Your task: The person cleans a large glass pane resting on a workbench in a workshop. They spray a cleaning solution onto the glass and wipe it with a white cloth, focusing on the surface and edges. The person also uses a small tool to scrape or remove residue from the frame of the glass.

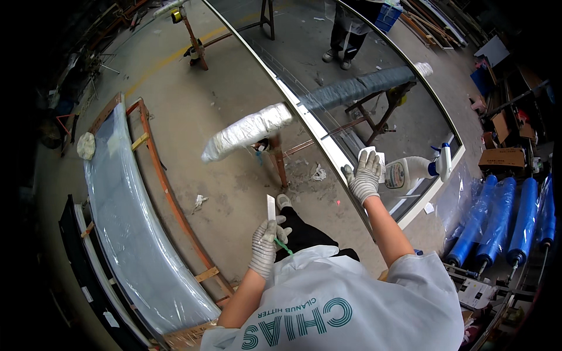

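Observation:
A large glass pane [410, 99] in a pale frame rests on padded supports in front of me. My right hand [366, 175], in a grey-white glove, presses a white wiping cloth [380, 167] against the glass near the frame's close corner. Just right of it, a spray bottle [404, 174] with a blue and white trigger head lies on its side on the pane. My left hand [268, 241], gloved too, is held before my body, apart from the frame. Its closed fingers grip a flat pale scraper-like strip [271, 207]; a green cord hangs below that hand.
Plastic-wrapped panels [126, 193] lean on an orange-brown rack [170, 193] at left. Blue film rolls [492, 216] and a cardboard box [501, 159] stand at right. Another person's legs [348, 32] show beyond the pane. Crumpled scraps [318, 172] litter the floor.

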Tool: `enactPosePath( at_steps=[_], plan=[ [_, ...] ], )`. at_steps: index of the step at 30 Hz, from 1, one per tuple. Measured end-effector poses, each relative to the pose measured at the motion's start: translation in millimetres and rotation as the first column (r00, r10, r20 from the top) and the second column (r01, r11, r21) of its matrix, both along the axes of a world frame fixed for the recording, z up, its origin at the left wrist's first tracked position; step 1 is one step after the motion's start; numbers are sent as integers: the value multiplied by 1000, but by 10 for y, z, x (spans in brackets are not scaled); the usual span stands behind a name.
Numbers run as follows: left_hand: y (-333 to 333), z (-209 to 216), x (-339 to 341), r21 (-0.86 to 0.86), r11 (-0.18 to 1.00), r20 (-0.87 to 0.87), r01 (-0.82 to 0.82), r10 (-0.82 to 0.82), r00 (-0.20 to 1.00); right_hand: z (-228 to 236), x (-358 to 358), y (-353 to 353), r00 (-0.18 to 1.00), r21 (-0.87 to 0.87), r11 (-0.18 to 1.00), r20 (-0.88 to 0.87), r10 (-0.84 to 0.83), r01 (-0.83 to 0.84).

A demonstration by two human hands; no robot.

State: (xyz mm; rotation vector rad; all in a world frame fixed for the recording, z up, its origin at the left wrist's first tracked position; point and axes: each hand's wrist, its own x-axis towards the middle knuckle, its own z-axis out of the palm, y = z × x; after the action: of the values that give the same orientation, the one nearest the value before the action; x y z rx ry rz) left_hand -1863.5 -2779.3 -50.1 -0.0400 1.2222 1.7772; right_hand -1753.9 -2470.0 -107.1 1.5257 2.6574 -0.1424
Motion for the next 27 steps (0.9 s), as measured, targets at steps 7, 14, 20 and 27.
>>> enactPosePath(
  at_steps=[7, 14, 20, 27],
  plan=[
    [-443, -518, -960, -302, 900, -53, -314, 313, 948, -60, -1188, 316, 837, -63, 839, -140, 529, -541],
    [-507, -475, -2287, -414, 830, -248, -373, 291, 924, -105, -3103, 924, 770, -9, 773, -91, 631, -635],
    [32, -533, -3552, -580, 809, -258, -93, -74, 963, -139, -3977, 1189, 827, 84, 831, -82, 556, -550],
    [863, -1808, -4356, -431, 695, -104, 576, -672, 733, -38, -3750, 837, 888, 109, 901, -155, 432, -419]
  ],
)
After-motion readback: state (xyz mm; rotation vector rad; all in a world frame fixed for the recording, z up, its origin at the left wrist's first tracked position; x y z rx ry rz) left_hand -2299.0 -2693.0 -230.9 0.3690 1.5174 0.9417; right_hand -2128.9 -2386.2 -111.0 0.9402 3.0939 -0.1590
